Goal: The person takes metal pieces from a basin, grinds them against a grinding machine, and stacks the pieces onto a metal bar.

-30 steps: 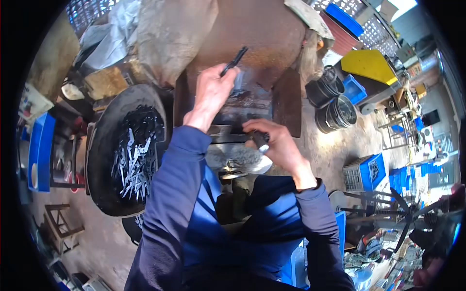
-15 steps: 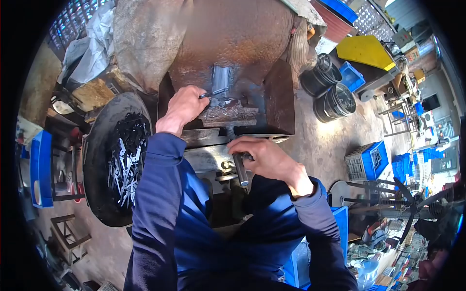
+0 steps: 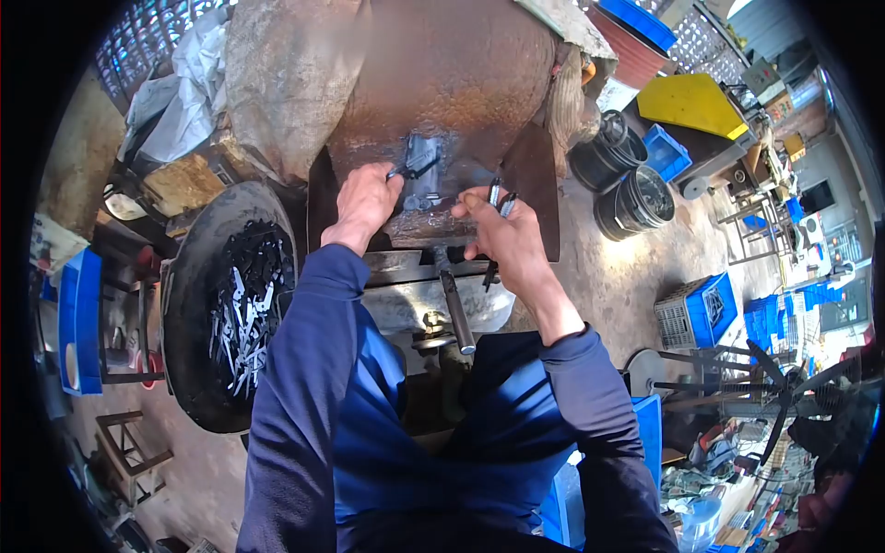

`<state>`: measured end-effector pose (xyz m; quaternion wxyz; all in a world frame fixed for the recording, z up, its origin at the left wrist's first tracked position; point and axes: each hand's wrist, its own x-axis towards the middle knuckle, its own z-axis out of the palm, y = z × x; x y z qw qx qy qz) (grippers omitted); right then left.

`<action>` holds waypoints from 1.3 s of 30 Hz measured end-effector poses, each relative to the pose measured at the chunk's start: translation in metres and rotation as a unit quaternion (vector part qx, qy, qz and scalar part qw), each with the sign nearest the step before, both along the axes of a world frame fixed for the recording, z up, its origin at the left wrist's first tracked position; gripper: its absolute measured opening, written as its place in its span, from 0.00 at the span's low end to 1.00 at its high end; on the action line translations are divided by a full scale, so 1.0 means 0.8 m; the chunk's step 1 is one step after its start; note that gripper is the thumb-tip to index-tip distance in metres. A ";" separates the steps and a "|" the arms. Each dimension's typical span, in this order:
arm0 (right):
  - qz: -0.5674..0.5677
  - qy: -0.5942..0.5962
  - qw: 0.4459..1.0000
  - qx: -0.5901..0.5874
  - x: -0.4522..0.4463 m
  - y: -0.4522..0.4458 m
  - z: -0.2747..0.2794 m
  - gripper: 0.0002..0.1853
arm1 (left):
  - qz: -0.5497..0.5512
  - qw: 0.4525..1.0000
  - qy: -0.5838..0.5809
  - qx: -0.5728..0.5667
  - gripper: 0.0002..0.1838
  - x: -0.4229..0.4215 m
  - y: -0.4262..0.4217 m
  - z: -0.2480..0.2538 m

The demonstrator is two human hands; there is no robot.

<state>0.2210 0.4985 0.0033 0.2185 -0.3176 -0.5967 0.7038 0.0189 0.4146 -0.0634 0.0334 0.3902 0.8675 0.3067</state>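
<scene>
Head view: I see the left hand (image 3: 367,200) pinching one dark strip (image 3: 425,169) by its end, seemingly to free its tip over one pale block (image 3: 420,188). The right hand (image 3: 510,240) curls around at least two dark pieces (image 3: 494,191), perhaps sparing its fingertips, near one metal bar (image 3: 456,313).

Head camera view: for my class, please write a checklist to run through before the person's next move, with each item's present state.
1. Left hand grips the slim black piece: ok.
2. Right hand free of other pieces: not ok; slim dark pieces show at its fingers.
3. Right hand not gripping the dark cylindrical metal handle: ok.
4. Left hand's piece rests on the smooth grey strip of the rusty brown metal equipment: cannot tell; it overlaps the strip in view.
5. Black oval basin holds silver and black pieces: ok.
</scene>
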 end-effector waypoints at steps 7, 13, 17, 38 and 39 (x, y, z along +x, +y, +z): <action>-0.052 0.086 0.993 -0.058 -0.014 0.014 -0.003 0.14 | -0.107 0.863 -0.431 0.239 0.10 0.034 -0.004 0.066; -0.059 0.130 0.989 -0.035 -0.023 0.011 0.010 0.14 | -0.128 0.836 -0.487 0.217 0.10 0.060 -0.002 0.084; -0.061 0.129 0.990 -0.024 -0.024 0.013 0.010 0.13 | -0.158 0.828 -0.493 0.216 0.11 0.063 0.001 0.086; -0.115 0.134 0.983 -0.040 -0.003 0.030 0.005 0.09 | -0.079 0.979 -0.188 0.030 0.14 -0.020 0.001 -0.014; -0.119 0.142 0.982 -0.040 -0.002 0.031 0.006 0.09 | -0.094 0.975 -0.200 -0.008 0.16 -0.018 0.002 -0.012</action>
